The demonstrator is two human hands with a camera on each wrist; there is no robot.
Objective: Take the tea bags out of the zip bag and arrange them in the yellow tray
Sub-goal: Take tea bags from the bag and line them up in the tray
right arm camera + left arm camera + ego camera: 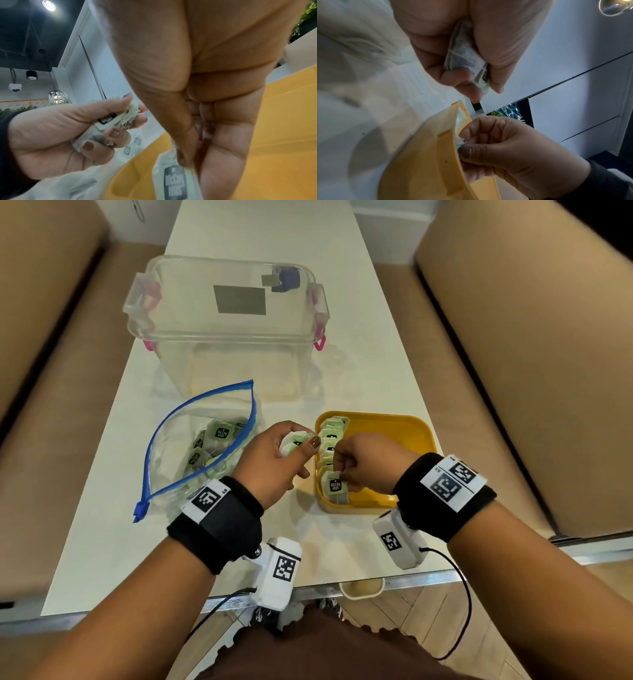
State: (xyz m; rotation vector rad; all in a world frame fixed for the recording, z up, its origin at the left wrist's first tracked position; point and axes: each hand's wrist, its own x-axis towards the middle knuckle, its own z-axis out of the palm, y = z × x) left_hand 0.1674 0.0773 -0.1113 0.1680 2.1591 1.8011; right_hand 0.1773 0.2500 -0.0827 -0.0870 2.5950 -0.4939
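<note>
An open clear zip bag point(202, 446) with a blue seal lies left of the yellow tray point(394, 433) and holds several green-labelled tea bags point(221, 433). Along the tray's left wall stands a row of tea bags point(330, 446). My left hand point(298, 441) hovers between bag and tray, gripping a small bunch of tea bags point(465, 56). My right hand point(339, 470) reaches into the tray and pinches the nearest tea bag point(175, 180) of the row by its top. In the right wrist view the left hand point(126, 119) curls round its bunch point(109, 120) beside the tray point(274, 135).
A clear lidded plastic box point(226, 330) with pink latches stands behind the bag and tray. The white table's near edge point(342, 587) is close to my body, with a small cup point(361, 589) below it. Tan benches flank the table.
</note>
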